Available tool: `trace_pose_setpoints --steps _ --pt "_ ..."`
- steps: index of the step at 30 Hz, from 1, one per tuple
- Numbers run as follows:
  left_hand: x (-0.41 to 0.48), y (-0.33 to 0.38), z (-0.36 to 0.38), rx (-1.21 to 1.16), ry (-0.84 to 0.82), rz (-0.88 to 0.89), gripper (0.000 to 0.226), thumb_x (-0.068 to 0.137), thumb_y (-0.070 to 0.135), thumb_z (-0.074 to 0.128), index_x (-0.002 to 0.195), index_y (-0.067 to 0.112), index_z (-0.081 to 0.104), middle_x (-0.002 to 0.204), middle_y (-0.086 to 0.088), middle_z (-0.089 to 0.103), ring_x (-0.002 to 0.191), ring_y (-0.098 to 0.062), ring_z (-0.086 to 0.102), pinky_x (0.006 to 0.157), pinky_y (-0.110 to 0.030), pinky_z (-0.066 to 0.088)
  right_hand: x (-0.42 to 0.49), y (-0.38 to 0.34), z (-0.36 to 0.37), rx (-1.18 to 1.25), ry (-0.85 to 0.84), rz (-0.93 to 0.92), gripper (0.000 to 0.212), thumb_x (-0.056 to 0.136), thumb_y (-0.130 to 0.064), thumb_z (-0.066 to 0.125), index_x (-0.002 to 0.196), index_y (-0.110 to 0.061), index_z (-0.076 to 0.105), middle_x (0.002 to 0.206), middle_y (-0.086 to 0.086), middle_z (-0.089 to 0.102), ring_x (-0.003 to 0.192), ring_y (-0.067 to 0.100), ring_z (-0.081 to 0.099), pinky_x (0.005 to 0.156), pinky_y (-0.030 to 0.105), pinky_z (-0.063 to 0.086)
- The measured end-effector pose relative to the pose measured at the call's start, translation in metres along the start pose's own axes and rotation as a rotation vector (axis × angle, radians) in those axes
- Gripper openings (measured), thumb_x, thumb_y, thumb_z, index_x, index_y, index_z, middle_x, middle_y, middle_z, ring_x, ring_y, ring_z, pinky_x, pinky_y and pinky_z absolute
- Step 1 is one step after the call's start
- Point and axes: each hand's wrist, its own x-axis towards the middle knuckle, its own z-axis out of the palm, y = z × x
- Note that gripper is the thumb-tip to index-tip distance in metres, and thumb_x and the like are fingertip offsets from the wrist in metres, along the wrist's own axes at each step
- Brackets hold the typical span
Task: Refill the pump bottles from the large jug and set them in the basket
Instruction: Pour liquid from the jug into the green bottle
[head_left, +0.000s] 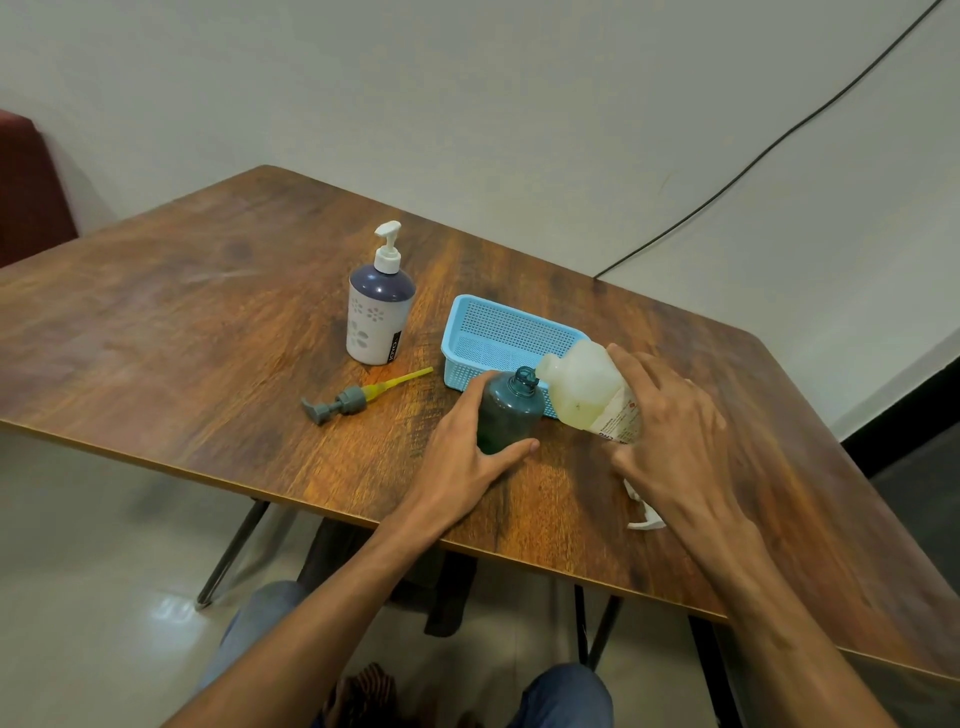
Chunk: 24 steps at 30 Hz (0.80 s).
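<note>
A dark green pump bottle (506, 410) with its top off stands upright on the table, and my left hand (470, 457) grips its body. My right hand (670, 441) holds the translucent white jug (587, 392) tilted, its mouth right beside the green bottle's open neck. The blue mesh basket (506, 325) sits just behind both and holds nothing. A grey pump head with a yellow tube (358, 397) lies flat on the table to the left. A white and purple pump bottle (379, 312) stands with its pump on, left of the basket.
A small white object, perhaps the jug's cap (647, 517), lies by my right wrist near the wooden table's front edge (311, 504). A black cable (753, 161) runs down the wall behind. A dark red seat (28, 192) is at far left.
</note>
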Motion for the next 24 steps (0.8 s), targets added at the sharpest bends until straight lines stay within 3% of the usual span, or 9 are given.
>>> trace_pose_setpoints --steps 3,9,24 --pt "0.0 0.0006 0.0 -0.002 -0.001 -0.005 0.08 0.083 0.04 0.081 0.148 0.036 0.034 0.145 0.02 0.045 0.128 0.006 0.039 0.102 -0.013 0.033 0.0006 0.0013 0.0005 0.002 -0.009 -0.002 0.104 0.054 -0.024 0.095 0.145 -0.017 0.044 0.139 0.013 0.057 0.123 0.035 0.057 0.096 0.056 0.048" --pt "0.0003 0.0 0.0 0.001 0.0 -0.007 0.08 0.083 0.038 0.081 0.149 0.034 0.034 0.135 0.026 0.038 0.121 0.016 0.033 0.09 0.005 0.027 0.0015 0.0011 -0.0004 -0.006 -0.016 -0.003 0.105 0.053 -0.024 0.096 0.145 -0.017 0.044 0.138 0.013 0.057 0.123 0.035 0.057 0.096 0.057 0.049" --pt "-0.0001 0.0005 0.0004 0.0 0.011 -0.001 0.08 0.083 0.039 0.082 0.148 0.033 0.037 0.137 0.024 0.043 0.12 0.015 0.037 0.091 0.005 0.029 0.0016 -0.003 -0.006 -0.024 -0.018 -0.013 0.104 0.051 -0.02 0.096 0.143 -0.015 0.047 0.136 0.014 0.058 0.118 0.037 0.059 0.09 0.058 0.054"
